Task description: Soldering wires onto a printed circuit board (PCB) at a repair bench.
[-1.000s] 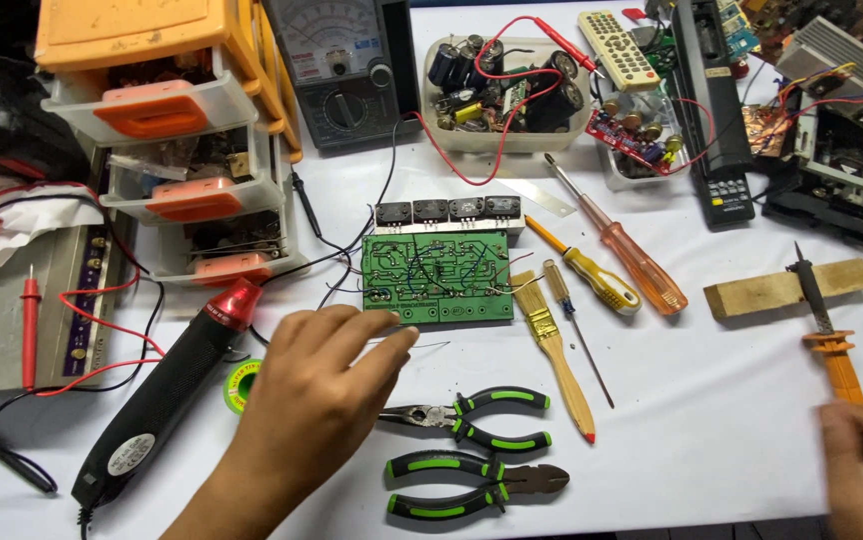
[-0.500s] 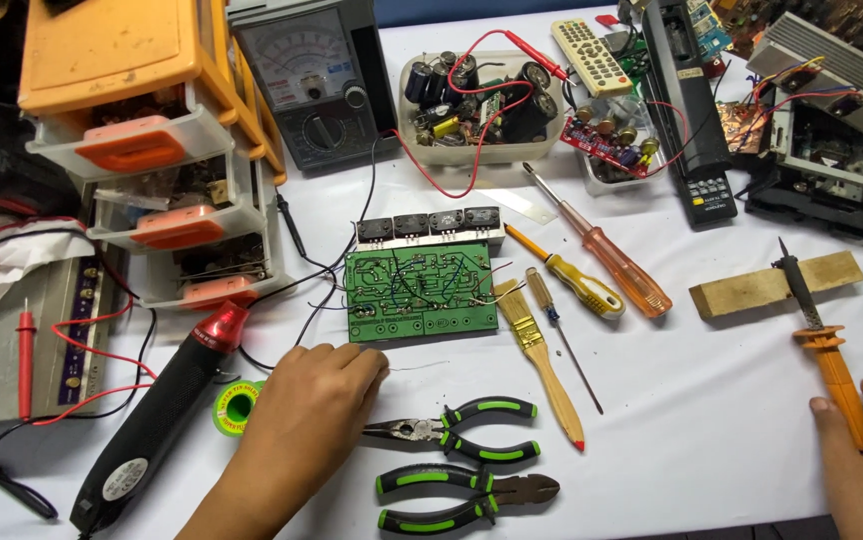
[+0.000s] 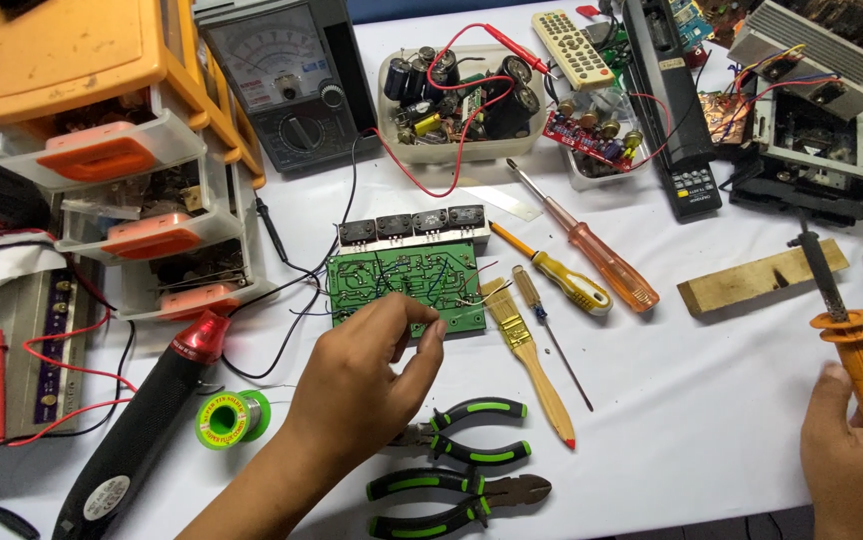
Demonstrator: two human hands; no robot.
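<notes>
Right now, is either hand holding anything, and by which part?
The right hand holds the soldering iron by its orange handle. The left hand holds nothing I can make out, fingers at the green circuit board.

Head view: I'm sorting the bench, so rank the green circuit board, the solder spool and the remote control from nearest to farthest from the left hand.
1. Green circuit board, under the left hand's fingertips.
2. Solder spool, to its left.
3. Remote control, far back on the table.

Near the tabletop's back edge stands my grey analog meter [image 3: 287, 85], its pale rectangular dial face [image 3: 270, 52] crossed by curved scales. At the front-left corner, an oval white label [image 3: 105, 497] sits on my black heat gun [image 3: 142, 430]; beside it, the solder spool [image 3: 233, 418] wears a round green label.
</notes>
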